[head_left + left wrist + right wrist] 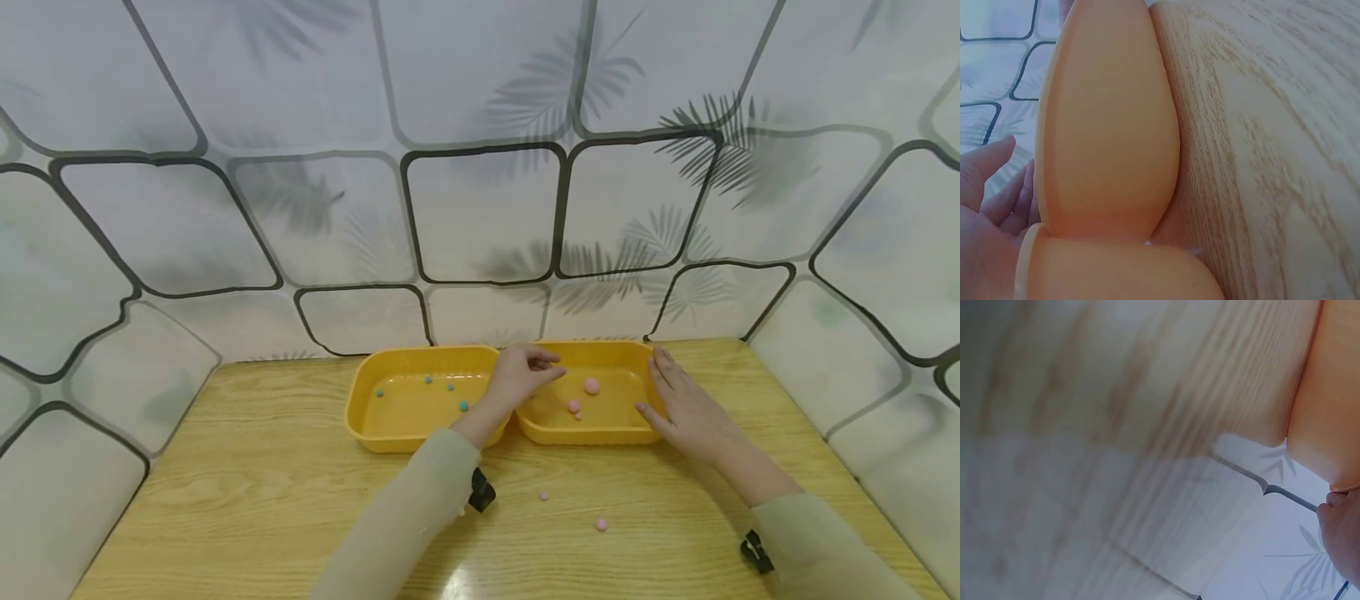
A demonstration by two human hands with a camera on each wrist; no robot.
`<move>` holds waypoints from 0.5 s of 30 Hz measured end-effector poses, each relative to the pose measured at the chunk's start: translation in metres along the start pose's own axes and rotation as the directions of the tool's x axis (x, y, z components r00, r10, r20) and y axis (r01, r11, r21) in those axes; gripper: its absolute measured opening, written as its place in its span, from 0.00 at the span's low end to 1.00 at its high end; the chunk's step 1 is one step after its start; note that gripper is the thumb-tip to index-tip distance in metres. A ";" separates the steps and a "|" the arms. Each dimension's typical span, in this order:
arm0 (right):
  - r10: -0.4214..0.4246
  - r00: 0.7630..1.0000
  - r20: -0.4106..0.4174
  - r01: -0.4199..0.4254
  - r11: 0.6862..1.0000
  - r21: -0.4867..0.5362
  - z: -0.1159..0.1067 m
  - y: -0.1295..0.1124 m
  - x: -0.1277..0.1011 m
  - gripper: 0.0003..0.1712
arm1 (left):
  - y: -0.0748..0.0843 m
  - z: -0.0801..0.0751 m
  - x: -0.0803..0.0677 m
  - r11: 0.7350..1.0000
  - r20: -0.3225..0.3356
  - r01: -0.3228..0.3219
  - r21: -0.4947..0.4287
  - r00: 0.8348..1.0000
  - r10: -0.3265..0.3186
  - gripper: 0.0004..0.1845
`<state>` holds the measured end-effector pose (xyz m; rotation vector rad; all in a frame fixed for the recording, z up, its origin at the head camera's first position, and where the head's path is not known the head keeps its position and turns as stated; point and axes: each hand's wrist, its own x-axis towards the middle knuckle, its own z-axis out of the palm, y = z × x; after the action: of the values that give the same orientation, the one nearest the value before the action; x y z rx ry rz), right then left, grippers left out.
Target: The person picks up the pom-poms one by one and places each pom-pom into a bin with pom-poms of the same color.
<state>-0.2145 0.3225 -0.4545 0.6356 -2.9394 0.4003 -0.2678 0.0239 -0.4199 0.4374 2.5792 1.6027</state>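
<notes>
With the flat, spread right hand (686, 404) kept against the right tray (600, 432) as a brace, whatever the left hand (519, 375), loosely curled over that tray, holds (not visible) is best released low beside the pink balls (592, 385).

Left hand (520, 372) fingertip contents too small to tell; right wrist view heavily blurred.
</notes>
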 end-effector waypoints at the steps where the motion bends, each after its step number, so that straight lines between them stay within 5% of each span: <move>1: 0.002 1.000 0.000 -0.002 1.000 -0.001 0.000 0.000 0.000 0.49 | 0.000 -0.001 -0.001 1.000 0.004 -0.002 -0.005 1.000 0.002 0.14; 15: -0.003 1.000 0.000 0.003 1.000 -0.010 0.001 0.002 0.000 0.49 | -0.005 -0.011 -0.024 0.997 0.086 -0.068 -0.038 0.994 0.071 0.11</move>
<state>-0.2157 0.3238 -0.4557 0.6388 -2.9386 0.3850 -0.2486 0.0061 -0.4217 0.5861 2.4949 1.6093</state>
